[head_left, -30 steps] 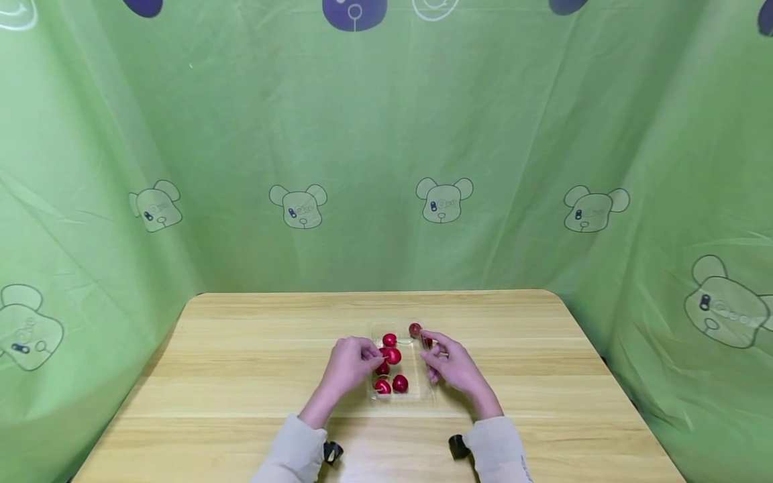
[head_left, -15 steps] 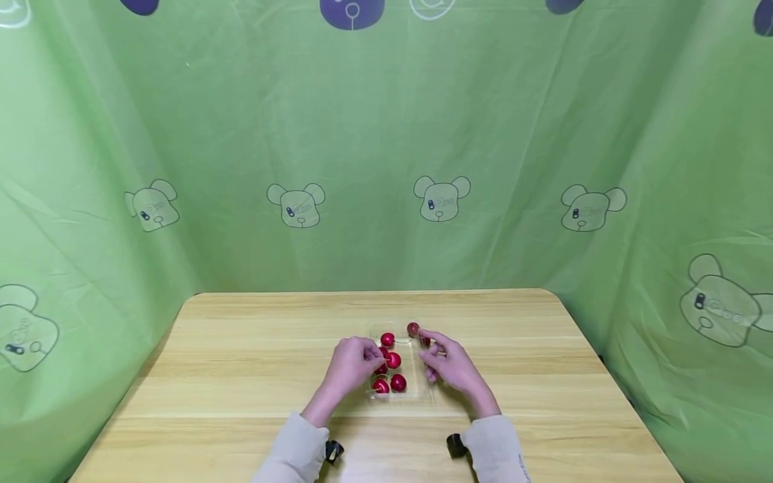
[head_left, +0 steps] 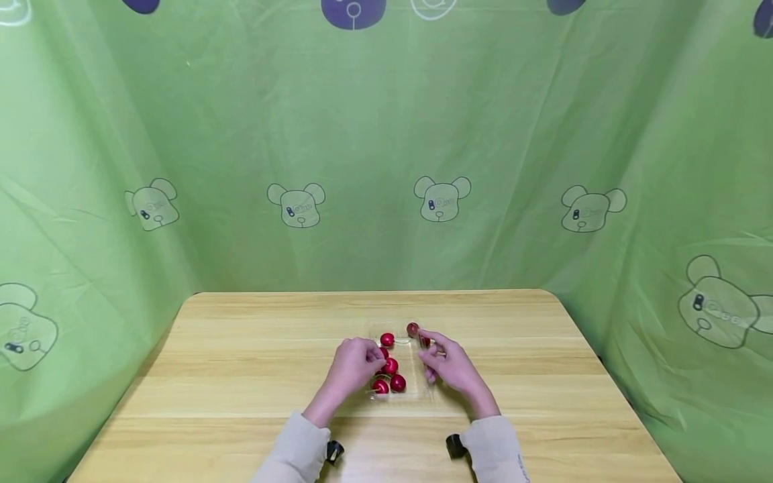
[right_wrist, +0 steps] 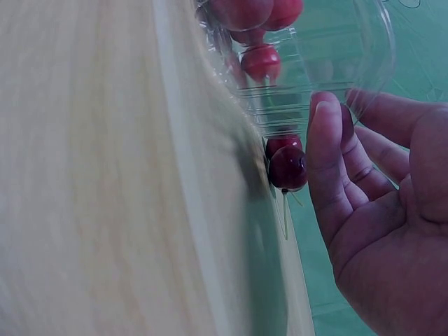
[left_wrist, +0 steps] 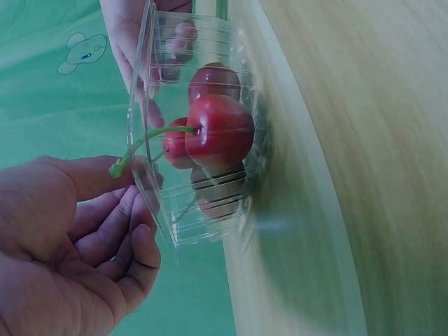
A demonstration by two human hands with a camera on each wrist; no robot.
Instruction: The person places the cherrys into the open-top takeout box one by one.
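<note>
A clear plastic box (head_left: 413, 392) on the table holds several red cherries (head_left: 387, 339). My left hand (head_left: 352, 363) is at its left side, fingertips at the green stem (left_wrist: 154, 131) of a cherry (left_wrist: 220, 131) that touches others inside. In the left wrist view, this stem reaches over the rim to the hand (left_wrist: 84, 245); the exact pinch is hard to see. With thumb and fingers, my right hand (head_left: 451, 364) holds the right side of the box, which the right wrist view shows at the wall (right_wrist: 287, 105).
Two dark cherries, the nearer one (right_wrist: 288, 168) with its stem pointing outward, lie outside the box by its far right corner. The wooden table (head_left: 241, 376) stretches around both hands, and a green patterned curtain (head_left: 374, 261) hangs behind and at both sides.
The cherry at my left fingertips has come down toward the near side of the box, lower among the others. Both hands stay almost in place.
</note>
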